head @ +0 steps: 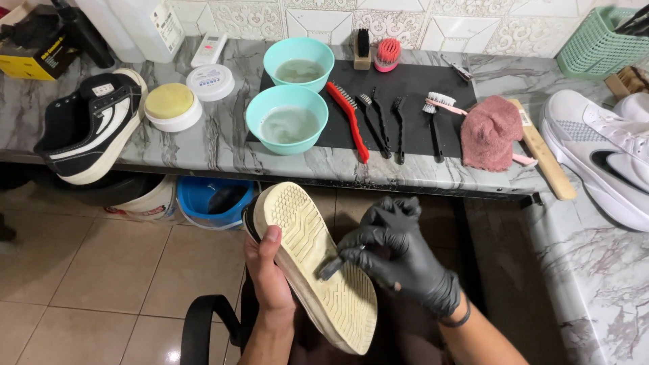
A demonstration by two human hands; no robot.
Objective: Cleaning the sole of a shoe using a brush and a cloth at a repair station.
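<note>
Below the bench's (203,152) front edge, over open floor, the bare left hand (270,274) grips an upturned shoe (314,260); the gloved right hand's (399,257) fingers pinch a small brush (332,267) against its sole.

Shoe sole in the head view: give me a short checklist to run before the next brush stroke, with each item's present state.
1. Shoe held firm: ok, the bare left hand grips its edge, sole up.
2. Tool on the sole: ok, the gloved right hand presses a small dark brush to the tread.
3. Brush wet: cannot tell, the bristles are too small to read.
4. Water at hand: ok, two teal bowls on the counter hold cloudy liquid.
5. Spare brushes laid out: ok, a red brush and black ones lie on the dark mat.
6. Cloth ready: ok, a pink cloth lies beside the mat.
</note>
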